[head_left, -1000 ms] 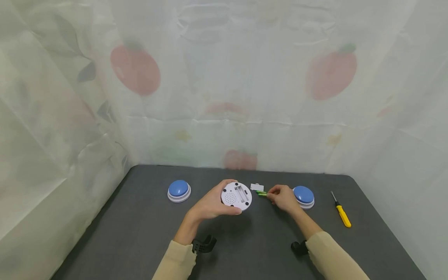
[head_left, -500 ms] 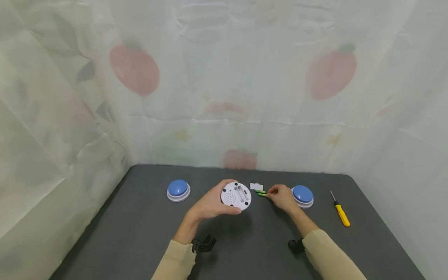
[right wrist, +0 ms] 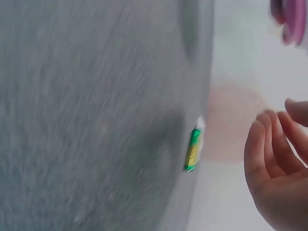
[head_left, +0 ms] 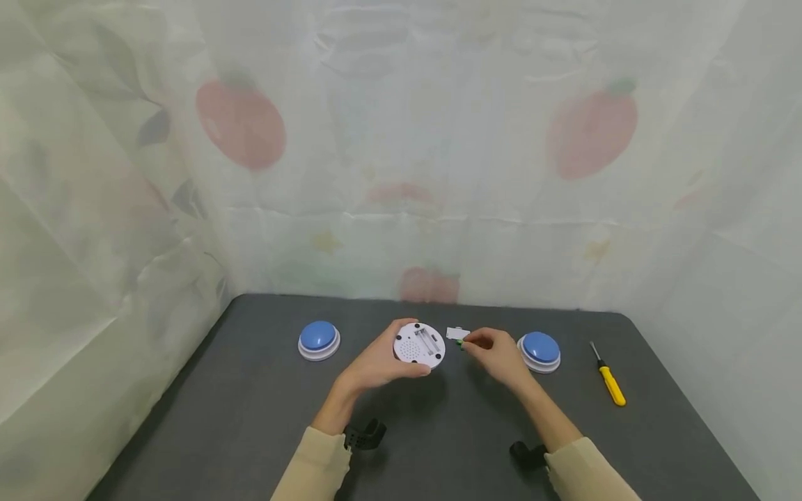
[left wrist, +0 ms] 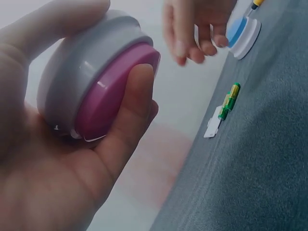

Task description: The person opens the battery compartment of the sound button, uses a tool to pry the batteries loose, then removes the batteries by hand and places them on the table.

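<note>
Left blue button (head_left: 317,337): stood dome up on its white base, well apart from both hands, on the dark grey table (head_left: 263,410).
Left hand (head_left: 372,363): gripped the round white device by its rim, thumb on the near edge and fingers round the far one.
Round white device (head_left: 412,350): was held above the table, its underside turned to the head camera, showing dark feet, small holes and a battery slot (head_left: 429,342); the left wrist view showed its pink dome (left wrist: 98,103) on the other face.
White cover (head_left: 457,333): lay on the table, to the right of the device.
Green-and-yellow batteries (left wrist: 229,102): lay near the cover; whether they touched it could not be told.
Right hand (head_left: 499,356): hung over the batteries, fingers loosely bent, thumb near the index fingertip, gripping nothing.
Right blue button (head_left: 541,347): sat just beyond the right hand.
Screwdriver (head_left: 611,385): lay farthest right, yellow handle nearer the person.
</note>
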Available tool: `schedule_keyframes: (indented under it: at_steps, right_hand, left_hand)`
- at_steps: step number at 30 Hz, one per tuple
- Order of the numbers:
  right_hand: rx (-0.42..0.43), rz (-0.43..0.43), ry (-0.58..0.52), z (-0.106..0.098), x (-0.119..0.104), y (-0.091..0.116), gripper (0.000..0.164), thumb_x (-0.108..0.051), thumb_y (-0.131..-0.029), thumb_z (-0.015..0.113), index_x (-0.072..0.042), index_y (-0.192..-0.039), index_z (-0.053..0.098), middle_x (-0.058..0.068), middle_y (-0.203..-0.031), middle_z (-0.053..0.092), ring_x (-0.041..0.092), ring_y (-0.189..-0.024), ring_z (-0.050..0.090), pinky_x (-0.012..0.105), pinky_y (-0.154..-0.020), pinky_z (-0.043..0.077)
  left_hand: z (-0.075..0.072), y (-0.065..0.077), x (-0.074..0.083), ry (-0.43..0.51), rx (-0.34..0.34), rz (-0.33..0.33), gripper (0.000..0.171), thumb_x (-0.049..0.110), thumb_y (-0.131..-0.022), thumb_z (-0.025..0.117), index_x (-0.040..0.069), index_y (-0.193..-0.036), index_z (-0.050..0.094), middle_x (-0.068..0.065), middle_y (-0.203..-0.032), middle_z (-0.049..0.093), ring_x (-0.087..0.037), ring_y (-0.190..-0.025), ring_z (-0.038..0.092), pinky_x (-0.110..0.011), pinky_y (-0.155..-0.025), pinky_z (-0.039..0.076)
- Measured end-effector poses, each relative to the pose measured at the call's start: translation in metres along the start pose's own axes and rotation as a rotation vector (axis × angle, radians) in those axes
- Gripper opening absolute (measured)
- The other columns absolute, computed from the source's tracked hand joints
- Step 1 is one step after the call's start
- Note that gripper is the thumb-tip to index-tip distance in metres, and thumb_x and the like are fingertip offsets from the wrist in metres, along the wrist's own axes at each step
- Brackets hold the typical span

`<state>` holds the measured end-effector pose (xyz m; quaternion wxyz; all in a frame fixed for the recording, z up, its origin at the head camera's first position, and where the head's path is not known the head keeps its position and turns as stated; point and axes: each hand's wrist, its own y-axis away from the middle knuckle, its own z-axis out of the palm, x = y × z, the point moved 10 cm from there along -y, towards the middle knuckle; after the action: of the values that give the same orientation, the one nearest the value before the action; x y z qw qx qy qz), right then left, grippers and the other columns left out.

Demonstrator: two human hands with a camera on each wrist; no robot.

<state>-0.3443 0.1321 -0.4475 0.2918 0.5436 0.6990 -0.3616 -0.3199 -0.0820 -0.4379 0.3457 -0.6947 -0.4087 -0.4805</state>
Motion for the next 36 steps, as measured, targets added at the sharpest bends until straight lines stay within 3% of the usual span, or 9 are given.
schedule_keyframes:
  at_steps: [5, 12, 24, 30, 32, 36]
  right_hand:
    - [-0.080, -0.065, -0.068, 0.010, -0.027, 0.013, 0.022, -0.018, -0.092, 0.077, -0.006, -0.110, 0.075, 0.001, -0.101, 0.073, 0.016, -0.088, 0.066, 0.028, -0.076, 0.054]
    - [-0.154, -0.144, -0.143, 0.025, -0.054, 0.024, 0.031, -0.019, -0.093, 0.076, -0.003, -0.120, 0.072, 0.008, -0.110, 0.073, 0.019, -0.096, 0.069, 0.029, -0.082, 0.055]
    - [-0.108, -0.070, -0.238, 0.042, -0.051, 0.021, 0.057, -0.012, -0.088, 0.080, 0.004, -0.138, 0.057, 0.015, -0.121, 0.067, 0.031, -0.110, 0.066, 0.035, -0.087, 0.056]
    - [-0.090, -0.009, -0.296, 0.046, -0.044, 0.012, 0.068, -0.008, -0.085, 0.083, 0.007, -0.143, 0.051, 0.017, -0.127, 0.058, 0.034, -0.112, 0.064, 0.036, -0.085, 0.057]
    - [-0.093, 0.009, -0.297, 0.045, -0.041, 0.008, 0.069, -0.009, -0.083, 0.085, 0.004, -0.143, 0.052, 0.017, -0.128, 0.058, 0.034, -0.112, 0.064, 0.036, -0.083, 0.057]
    - [-0.112, 0.023, -0.293, 0.043, -0.035, -0.002, 0.067, -0.010, -0.082, 0.086, -0.001, -0.142, 0.057, 0.015, -0.129, 0.062, 0.033, -0.112, 0.063, 0.034, -0.082, 0.056]
  left_hand:
    - [-0.004, -0.002, -0.006, -0.013, 0.008, -0.008, 0.095, 0.024, -0.078, 0.089, 0.010, -0.153, 0.033, -0.009, -0.121, 0.056, -0.022, -0.099, 0.056, -0.037, -0.085, 0.048]
    - [-0.008, -0.005, -0.017, 0.072, -0.005, -0.015, 0.097, 0.018, -0.082, 0.086, 0.008, -0.157, 0.026, -0.014, -0.126, 0.054, -0.023, -0.103, 0.057, -0.036, -0.086, 0.049]
    - [0.003, -0.010, -0.023, 0.193, -0.040, -0.005, 0.099, 0.008, -0.088, 0.077, 0.003, -0.161, 0.009, -0.022, -0.145, 0.041, -0.027, -0.118, 0.053, -0.031, -0.092, 0.049]
    - [0.009, -0.008, -0.020, 0.276, -0.114, 0.021, 0.094, 0.006, -0.096, 0.069, 0.002, -0.161, 0.001, -0.027, -0.154, 0.029, -0.033, -0.128, 0.048, -0.036, -0.098, 0.050]
    - [0.007, -0.009, -0.021, 0.267, -0.127, 0.029, 0.091, 0.007, -0.098, 0.067, 0.002, -0.161, 0.002, -0.026, -0.156, 0.027, -0.035, -0.132, 0.045, -0.038, -0.101, 0.049]
    - [-0.002, -0.012, -0.025, 0.137, -0.094, 0.045, 0.082, 0.008, -0.099, 0.065, -0.003, -0.160, 0.012, -0.024, -0.156, 0.034, -0.037, -0.136, 0.045, -0.041, -0.104, 0.046]
